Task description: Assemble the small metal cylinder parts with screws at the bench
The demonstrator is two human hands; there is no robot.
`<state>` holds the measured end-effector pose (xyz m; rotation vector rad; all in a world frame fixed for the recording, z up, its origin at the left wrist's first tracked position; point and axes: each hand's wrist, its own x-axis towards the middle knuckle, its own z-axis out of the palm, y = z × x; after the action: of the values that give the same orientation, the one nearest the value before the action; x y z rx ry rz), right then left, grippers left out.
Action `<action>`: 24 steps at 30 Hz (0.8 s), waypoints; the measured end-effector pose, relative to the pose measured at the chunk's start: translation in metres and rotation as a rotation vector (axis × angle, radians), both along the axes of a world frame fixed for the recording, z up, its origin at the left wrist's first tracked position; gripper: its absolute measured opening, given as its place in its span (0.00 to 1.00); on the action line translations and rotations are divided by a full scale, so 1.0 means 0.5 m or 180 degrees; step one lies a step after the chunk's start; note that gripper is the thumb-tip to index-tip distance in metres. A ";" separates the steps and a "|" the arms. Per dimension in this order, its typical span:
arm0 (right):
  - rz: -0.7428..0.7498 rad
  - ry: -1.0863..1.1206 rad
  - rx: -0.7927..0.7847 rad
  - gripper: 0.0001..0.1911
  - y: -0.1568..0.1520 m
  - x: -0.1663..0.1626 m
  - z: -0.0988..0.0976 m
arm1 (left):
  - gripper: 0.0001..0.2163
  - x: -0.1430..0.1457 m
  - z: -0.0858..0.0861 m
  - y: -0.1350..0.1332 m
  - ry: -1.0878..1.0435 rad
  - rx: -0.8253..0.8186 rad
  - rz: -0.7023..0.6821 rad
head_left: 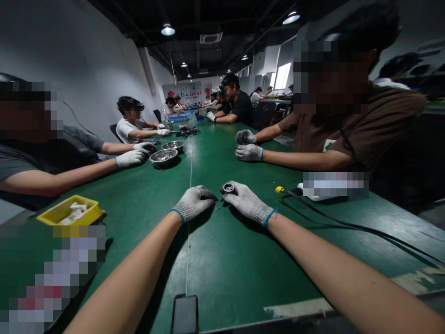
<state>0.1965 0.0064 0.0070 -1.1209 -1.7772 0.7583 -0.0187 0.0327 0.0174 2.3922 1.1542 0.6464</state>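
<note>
Metal ring (228, 187) sits pinched by fingers of the right hand (245, 202), just right of the left hand (193, 202), whose curled fingers hide any hold.

The hall is dim: ceiling lamps (168, 30) and 1 bright window (282, 75) far back. Soft shadows lie on the green table (222, 260) under the left hand (193, 200) and right hand (245, 200), whose metal ring (228, 187) glints. Edges stretch; some patches are pixelated.
</note>
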 end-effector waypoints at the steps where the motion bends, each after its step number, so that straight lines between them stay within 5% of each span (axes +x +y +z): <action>1: 0.0058 0.0025 0.0001 0.05 -0.002 -0.001 0.000 | 0.10 -0.001 0.001 0.000 -0.0004 -0.0003 -0.0004; 11: 0.0225 0.0164 -0.0110 0.07 -0.011 -0.002 0.005 | 0.09 -0.001 0.000 -0.002 -0.0099 0.0046 -0.0055; 24: 0.0210 0.0039 0.0370 0.11 -0.006 0.000 -0.002 | 0.08 0.006 -0.013 0.004 -0.0678 -0.0097 0.0288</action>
<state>0.1963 0.0034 0.0057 -0.9830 -1.8315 0.6900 -0.0158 0.0345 0.0109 2.1938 1.1756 0.8829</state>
